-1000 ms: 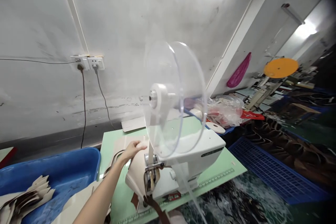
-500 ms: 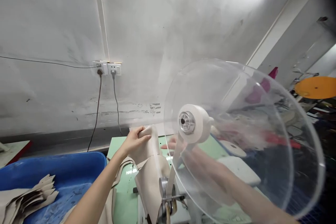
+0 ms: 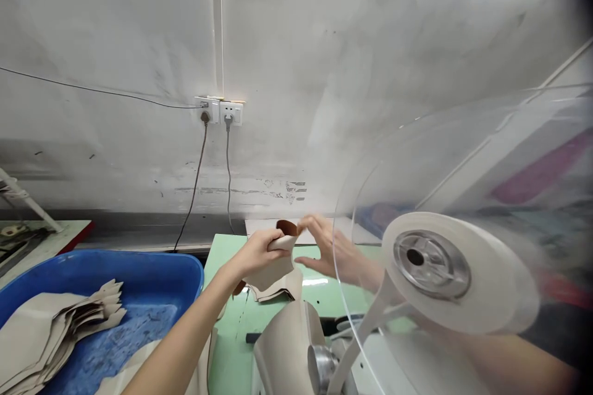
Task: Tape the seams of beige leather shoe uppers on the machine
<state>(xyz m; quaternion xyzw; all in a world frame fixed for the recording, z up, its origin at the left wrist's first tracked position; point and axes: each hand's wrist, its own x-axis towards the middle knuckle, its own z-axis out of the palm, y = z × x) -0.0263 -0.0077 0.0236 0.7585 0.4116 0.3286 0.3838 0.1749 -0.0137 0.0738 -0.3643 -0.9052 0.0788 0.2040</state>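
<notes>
My left hand (image 3: 259, 254) grips a curled beige leather-like piece (image 3: 271, 274) with a brown inner side, held above the green table. Just right of it is my right hand (image 3: 331, 250), its thumb and fingers spread. Its fingertips are at the piece's upper edge; whether they touch it I cannot tell. Nearer me, another beige piece (image 3: 290, 345) drapes over the machine's arm, beside a metal roller (image 3: 322, 367). White tape runs down to there from a tape roll (image 3: 393, 241) between large clear discs. Part of my right forearm shows through the clear disc.
At left, a blue tub (image 3: 152, 265) contains stacked beige pieces (image 3: 46, 333). More beige pieces (image 3: 282, 287) lie on the green table (image 3: 227, 253) behind the machine. Two plugged cords hang from wall sockets (image 3: 220, 111). The clear disc (image 3: 345, 210) stands close on the right.
My view has shifted, and the reel appears larger and farther right. The piece in my left hand is now apart from the one on the machine, and my right hand has come close to it.
</notes>
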